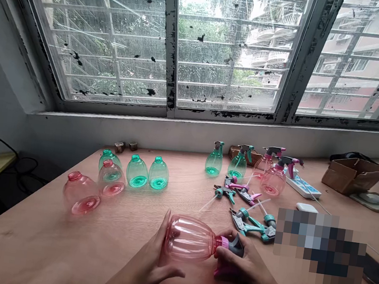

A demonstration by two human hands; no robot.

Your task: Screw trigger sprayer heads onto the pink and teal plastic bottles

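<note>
A clear pink spray bottle (pixel 189 241) lies on its side at the table's near edge. My left hand (pixel 153 261) cups its base end, fingers wrapped round it. My right hand (pixel 246 265) grips the grey and pink trigger head (pixel 234 247) at the bottle's neck. Just beyond my right hand lie several loose trigger heads (pixel 247 216), teal and pink, with dip tubes.
Headless bottles stand at the left: two pink (pixel 80 193) and three teal (pixel 137 172). Bottles with heads on stand at the back: two teal (pixel 214 160), two pink (pixel 273 178). A power strip (pixel 305 187), cardboard box (pixel 354 175) and wooden table (pixel 38 238) under a window.
</note>
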